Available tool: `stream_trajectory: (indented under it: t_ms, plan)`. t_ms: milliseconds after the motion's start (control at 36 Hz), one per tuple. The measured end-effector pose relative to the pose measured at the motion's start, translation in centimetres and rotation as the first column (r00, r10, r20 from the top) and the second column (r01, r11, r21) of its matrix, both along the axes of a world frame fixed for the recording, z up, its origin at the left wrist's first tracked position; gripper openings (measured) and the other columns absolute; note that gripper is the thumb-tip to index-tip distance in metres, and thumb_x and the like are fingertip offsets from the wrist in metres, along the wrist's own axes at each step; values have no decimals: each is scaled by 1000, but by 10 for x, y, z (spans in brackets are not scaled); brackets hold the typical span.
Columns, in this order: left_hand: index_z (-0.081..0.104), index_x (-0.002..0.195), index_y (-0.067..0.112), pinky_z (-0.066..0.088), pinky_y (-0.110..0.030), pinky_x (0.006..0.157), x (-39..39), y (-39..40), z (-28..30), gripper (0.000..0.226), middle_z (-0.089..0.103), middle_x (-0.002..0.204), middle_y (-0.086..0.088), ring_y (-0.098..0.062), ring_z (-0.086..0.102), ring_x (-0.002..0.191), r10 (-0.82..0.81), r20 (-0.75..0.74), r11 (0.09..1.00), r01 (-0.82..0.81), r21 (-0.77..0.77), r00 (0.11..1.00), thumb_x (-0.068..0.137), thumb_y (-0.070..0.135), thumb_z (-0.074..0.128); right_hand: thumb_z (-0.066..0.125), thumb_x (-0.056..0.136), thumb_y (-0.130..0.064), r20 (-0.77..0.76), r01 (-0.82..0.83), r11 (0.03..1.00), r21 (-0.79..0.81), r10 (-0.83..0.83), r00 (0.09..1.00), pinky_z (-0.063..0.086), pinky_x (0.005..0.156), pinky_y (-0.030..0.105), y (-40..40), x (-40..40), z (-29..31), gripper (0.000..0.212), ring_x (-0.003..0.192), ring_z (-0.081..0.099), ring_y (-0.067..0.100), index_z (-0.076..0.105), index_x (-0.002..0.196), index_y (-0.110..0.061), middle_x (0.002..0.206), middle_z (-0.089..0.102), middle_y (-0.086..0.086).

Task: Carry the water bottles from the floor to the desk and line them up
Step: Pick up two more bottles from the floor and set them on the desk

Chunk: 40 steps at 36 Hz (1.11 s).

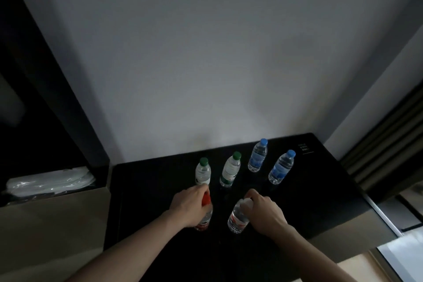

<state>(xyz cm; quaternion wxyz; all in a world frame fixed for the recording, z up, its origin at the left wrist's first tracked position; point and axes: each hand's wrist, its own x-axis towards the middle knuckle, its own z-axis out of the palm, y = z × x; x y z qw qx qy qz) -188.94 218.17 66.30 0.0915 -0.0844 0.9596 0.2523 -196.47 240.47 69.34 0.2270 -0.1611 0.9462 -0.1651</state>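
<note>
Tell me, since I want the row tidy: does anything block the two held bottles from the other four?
Nothing visible does. The red-capped bottle and white-capped bottle face only bare desk before the others.

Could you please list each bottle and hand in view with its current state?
Red-cap bottle: upright on the desk, capped, gripped by the left hand.
White-cap bottle: upright, right hand closed over its top.
Left green-cap bottle: upright, capped, free.
Right green-cap bottle: upright, capped, free.
Rear blue-cap bottle: upright, capped, free.
Right blue-cap bottle: upright, capped, free.
</note>
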Motion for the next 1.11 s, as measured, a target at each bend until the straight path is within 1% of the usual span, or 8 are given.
stream_trajectory:
  t_ms: [250,472,583,667,778,917,1000,1111]
  plan:
    - [43,109,37,50,-31,74,-25,17,-18,25,61,108,13,-9,62,86,54,50,998,-52,-45,997,92,45,60,51,97,-41,80,-71,997,1,71,994,60,72,33,6,-43,-24,32,84,66,13,43,127,-32,105,66,-2]
    - [42,101,37,38,-26,64,-32,29,-13,19,59,102,15,-8,59,79,72,39,996,-69,-61,997,94,51,52,51,95,-50,68,-52,998,-37,55,996,55,60,24,11,-57,-29,29,75,64,5,46,121,-38,96,64,-11]
    - [42,127,36,43,-29,73,-24,27,-11,38,59,122,10,-15,65,98,80,79,993,-73,-90,994,94,53,52,48,95,-52,44,-66,998,15,65,997,56,61,25,15,-52,-23,39,74,64,5,42,131,-37,98,65,-9]
    - [37,132,41,45,-29,77,-6,17,-2,45,58,126,11,-14,64,104,110,76,992,-104,-73,991,92,53,56,48,93,-54,-13,-2,1000,18,2,1000,51,58,24,13,-42,-12,49,74,64,6,38,138,-36,100,66,-8]
    - [35,142,41,50,-29,84,41,-5,12,55,57,130,14,-10,63,109,208,40,976,-204,-72,977,92,54,55,56,87,-53,-98,-2,993,-117,-9,995,48,59,26,-9,-9,3,49,79,64,8,41,132,-41,94,66,-12]
    - [44,135,46,43,-19,77,141,-44,23,46,55,124,23,-1,60,102,331,-24,942,-332,-47,943,91,57,54,55,89,-50,-205,-208,942,-262,156,966,44,62,25,-63,51,18,26,82,62,4,46,114,-46,93,61,-20]
    - [46,130,49,40,-16,73,209,-70,26,44,53,121,28,6,52,97,415,-50,908,-417,-43,908,88,58,55,60,87,-48,-223,-299,918,-262,244,944,42,65,22,-102,91,23,35,78,57,-1,50,120,-46,87,60,-20]
    - [55,123,42,50,-27,92,301,-102,37,37,57,122,23,-4,59,111,479,-112,873,-486,-47,871,87,50,56,62,88,-43,-202,-432,862,-265,388,899,49,72,20,-158,155,30,39,85,60,0,52,125,-42,98,56,-20]
